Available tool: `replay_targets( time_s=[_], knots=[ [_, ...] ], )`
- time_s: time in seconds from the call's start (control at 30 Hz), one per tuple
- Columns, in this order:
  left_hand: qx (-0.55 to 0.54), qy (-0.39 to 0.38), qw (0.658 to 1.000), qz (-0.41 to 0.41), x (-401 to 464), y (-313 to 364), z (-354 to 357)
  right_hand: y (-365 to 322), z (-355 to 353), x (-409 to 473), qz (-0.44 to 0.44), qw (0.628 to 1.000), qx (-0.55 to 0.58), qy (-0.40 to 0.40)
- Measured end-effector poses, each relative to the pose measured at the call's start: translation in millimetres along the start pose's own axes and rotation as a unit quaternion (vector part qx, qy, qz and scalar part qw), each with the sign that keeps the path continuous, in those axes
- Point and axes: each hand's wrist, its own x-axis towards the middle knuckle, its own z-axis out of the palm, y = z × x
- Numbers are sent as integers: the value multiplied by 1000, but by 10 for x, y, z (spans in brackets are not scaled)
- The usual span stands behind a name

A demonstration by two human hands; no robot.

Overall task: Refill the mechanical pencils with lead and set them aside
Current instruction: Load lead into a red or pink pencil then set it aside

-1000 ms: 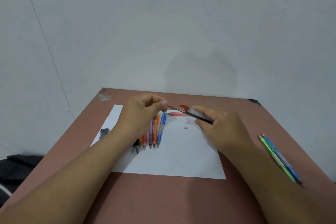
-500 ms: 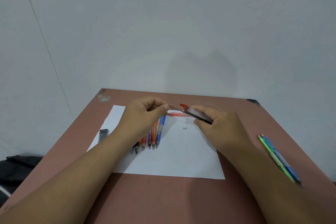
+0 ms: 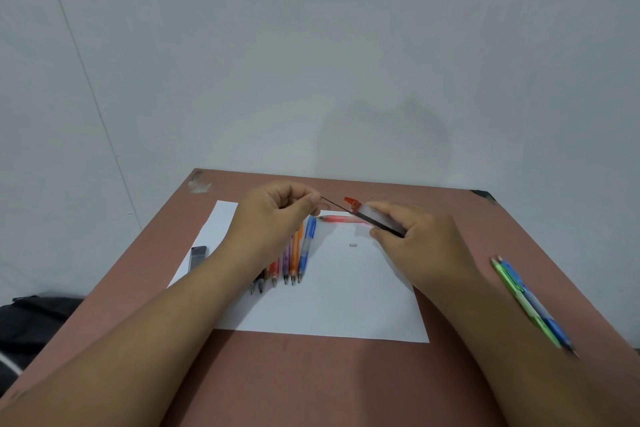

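1. Table (image 3: 311, 374): reddish-brown top, set against a plain pale wall (image 3: 311, 45). A scuffed patch marks its far left corner, a dark fitting its far right corner.
2. Bag (image 3: 31, 319): dark, on the floor left of the table, only partly in view.
3. Paper (image 3: 339, 302): one white sheet flat in the middle of the table, under your hands.
4. Pencils (image 3: 294, 256): a row lying side by side on the paper, tips toward you. Blue, orange, purple and red-orange barrels show; your left wrist hides the upper ends and the leftmost ones.
5. Pink pencil (image 3: 341, 218): lies crosswise on the far part of the paper, between your hands and below the case.
6. White bit (image 3: 352, 245): small, on the paper near your right hand; too small to identify.
7. Dark case (image 3: 198, 256): slim, at the left edge of the paper, well apart from both hands.
8. Side pair (image 3: 530, 302): a green and a blue pencil, touching, on bare table right of your right forearm.
9. Left hand (image 3: 273, 218): fingers curled, thumb and forefinger pinched on the end of a thin lead (image 3: 334, 203).
10. Right hand (image 3: 426, 246): closed around a lead case (image 3: 375, 220) with an orange cap, tilted up toward your left hand. The lead spans from its mouth to your left fingertips.
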Motion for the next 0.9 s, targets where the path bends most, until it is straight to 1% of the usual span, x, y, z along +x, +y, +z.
replay_targets(
  time_s=[0.2,0.57,0.73,0.9],
  knots=[
    [-18,-1,1000,-21,-8,29,-3,9,4,0,10,1000,18,1],
    [-30,-13,999,-5,-23,15,1,28,6,5,9,1000,6,4],
    [-12,3,1000,-2,-12,2,14,23,5,2,5,1000,-1,5],
    [-30,11,999,5,-9,-7,-7,32,1,9,7,1000,2,0]
  ],
)
